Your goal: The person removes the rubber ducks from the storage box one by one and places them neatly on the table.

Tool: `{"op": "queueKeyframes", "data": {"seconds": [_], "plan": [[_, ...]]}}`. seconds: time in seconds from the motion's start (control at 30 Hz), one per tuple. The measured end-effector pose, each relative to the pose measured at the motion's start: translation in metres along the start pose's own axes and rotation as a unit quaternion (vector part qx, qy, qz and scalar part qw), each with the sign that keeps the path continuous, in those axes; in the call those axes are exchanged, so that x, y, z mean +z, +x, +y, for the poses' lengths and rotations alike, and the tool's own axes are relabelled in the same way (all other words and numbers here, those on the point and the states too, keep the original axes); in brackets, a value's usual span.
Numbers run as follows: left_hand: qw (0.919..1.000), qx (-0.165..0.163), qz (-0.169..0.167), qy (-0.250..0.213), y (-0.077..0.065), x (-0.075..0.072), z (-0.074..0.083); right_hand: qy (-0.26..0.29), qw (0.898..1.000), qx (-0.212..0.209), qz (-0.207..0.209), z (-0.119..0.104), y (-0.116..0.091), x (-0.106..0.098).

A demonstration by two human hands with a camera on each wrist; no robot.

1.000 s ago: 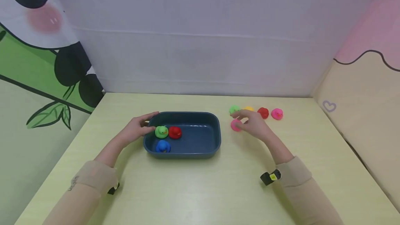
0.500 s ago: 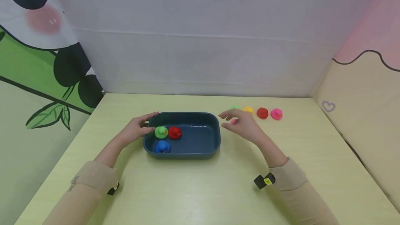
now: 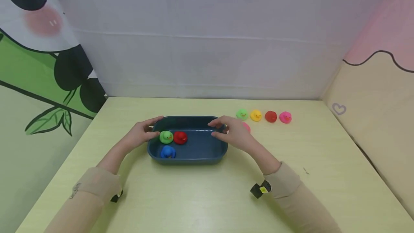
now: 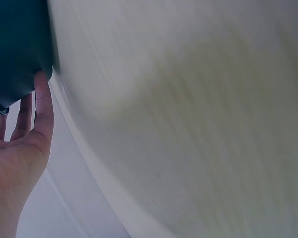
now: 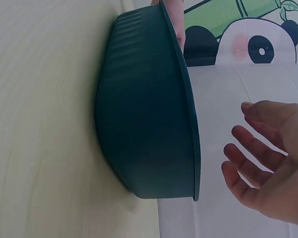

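A dark blue plastic basin [image 3: 207, 161] stands on the table with a green rubber duck [image 3: 166, 137], a red duck [image 3: 180, 138] and a blue duck [image 3: 168, 152] in its left part. My left hand [image 3: 138, 135] holds the basin's left end, thumb over the rim; in the left wrist view its fingers [image 4: 43, 106] touch the outer wall. Over the basin's right rim hovers my right hand [image 3: 233, 132], fingers loosely bent. The right wrist view shows that hand [image 5: 278, 168] apart from the rim and holding nothing. Behind it, a pink duck [image 3: 247, 127] is partly hidden.
At the back right of the table, a green duck [image 3: 242, 114], a yellow duck [image 3: 256, 115], a red duck [image 3: 271, 116] and a bright pink duck [image 3: 285, 117] sit in a row. A pale wall [image 3: 207, 64] rises along the table's far edge.
My right hand has moved left, from beside the pink duck to above the basin's right rim. The row of ducks shows more fully. The left hand and basin stay put.
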State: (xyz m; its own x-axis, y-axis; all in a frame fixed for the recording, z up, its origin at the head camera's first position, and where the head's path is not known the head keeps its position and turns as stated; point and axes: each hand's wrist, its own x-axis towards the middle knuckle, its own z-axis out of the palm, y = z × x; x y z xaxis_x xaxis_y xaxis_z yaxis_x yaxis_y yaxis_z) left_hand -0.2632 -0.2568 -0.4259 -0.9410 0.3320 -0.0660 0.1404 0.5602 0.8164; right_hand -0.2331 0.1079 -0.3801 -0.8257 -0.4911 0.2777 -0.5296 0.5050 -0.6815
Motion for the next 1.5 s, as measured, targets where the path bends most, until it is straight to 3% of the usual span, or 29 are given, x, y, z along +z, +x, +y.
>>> {"op": "queueKeyframes", "data": {"seconds": [0.27,0.87,1.5], "plan": [[1.0,-0.004,-0.003,-0.002,-0.001,0.0,0.001,0.016,0.999,-0.017,-0.023,-0.004,0.012,0.019],[1.0,-0.005,-0.004,-0.006,-0.003,-0.001,0.005,0.036,0.998,-0.038,-0.031,0.0,0.038,0.06],[0.9999,-0.013,-0.004,-0.002,-0.008,-0.003,0.011,-0.028,0.993,-0.026,-0.114,0.002,0.069,0.072]]}}
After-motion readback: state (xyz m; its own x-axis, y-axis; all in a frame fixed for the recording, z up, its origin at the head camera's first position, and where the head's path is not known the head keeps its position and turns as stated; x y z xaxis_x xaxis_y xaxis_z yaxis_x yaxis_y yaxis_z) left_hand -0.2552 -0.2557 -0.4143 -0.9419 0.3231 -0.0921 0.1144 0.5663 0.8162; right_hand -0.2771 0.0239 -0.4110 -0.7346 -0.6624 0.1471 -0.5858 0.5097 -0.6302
